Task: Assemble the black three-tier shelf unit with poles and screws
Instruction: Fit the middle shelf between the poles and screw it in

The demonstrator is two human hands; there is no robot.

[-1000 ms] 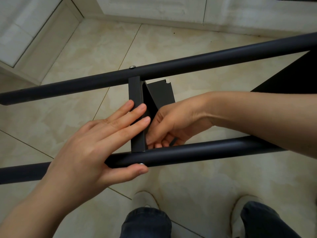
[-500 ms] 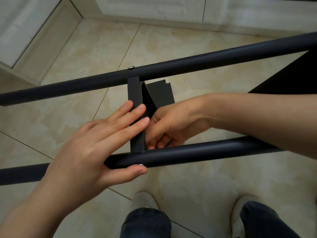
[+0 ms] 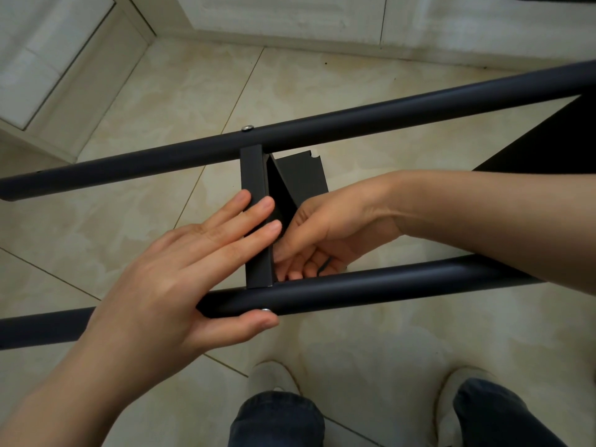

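Note:
Two black poles lie across the view, the far pole (image 3: 354, 121) and the near pole (image 3: 387, 287). A black shelf (image 3: 254, 175), seen edge-on, spans between them. A silver screw head (image 3: 247, 128) sits in the far pole, and another screw (image 3: 265, 310) shows on the near pole. My left hand (image 3: 180, 269) lies over the near pole with straight fingers pressing on the shelf edge, and its thumb tip touches the near screw. My right hand (image 3: 322, 233) reaches behind the shelf by the near pole, its fingers curled on a small dark tool (image 3: 325, 267) that is mostly hidden.
A second black shelf panel (image 3: 548, 140) fills the right edge between the poles. Beige floor tiles (image 3: 161, 101) lie below, with white cabinets (image 3: 290, 14) along the back and left. My feet (image 3: 274, 379) stand just under the near pole.
My right hand's fingers have shifted slightly behind the shelf, close to the near pole. My left hand, the poles and the shelf have stayed put.

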